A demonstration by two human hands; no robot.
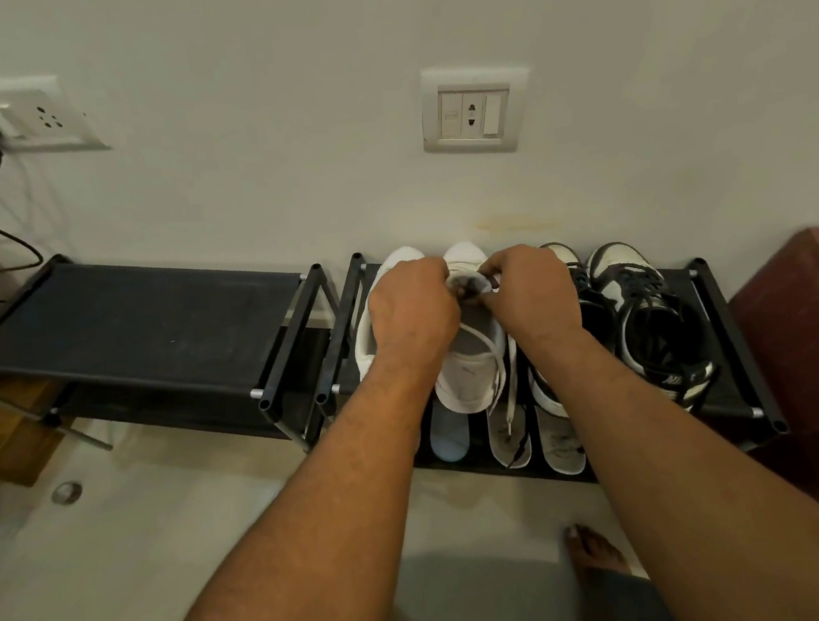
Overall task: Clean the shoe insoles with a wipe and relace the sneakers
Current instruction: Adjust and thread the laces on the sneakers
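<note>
Evidently the step in hand is relacing: the white sneaker (472,374) sits on the top tier of the right-hand shoe rack (723,312), toe to the wall and heel toward the person, with its lace (509,391) hanging loose over the heel edge and down past the tier below. To do this well, I judge that the shoe should be steadied by one hand while the other feeds the lace tip cleanly through each eyelet. Both sides should be pulled even before moving up a row, and the dangling end kept from snagging on the rack.

The left hand (412,310) lies over the sneaker's left side, its fingers curled in at the tongue and seemingly gripping the upper. The right hand (529,292) meets it from the other side, thumb and forefinger bent together in what looks like a pinch on the lace near the eyelets. The fingertips themselves are mostly hidden behind the knuckles.

A second white sneaker (368,335) stands just beside it on the left, partly under the left hand. A black-and-white pair (650,315) stands on the right of the same tier. Sandals (510,444) lie on the lower tier. No wipe shows anywhere, and I cannot tell whether the insole is in place
</note>
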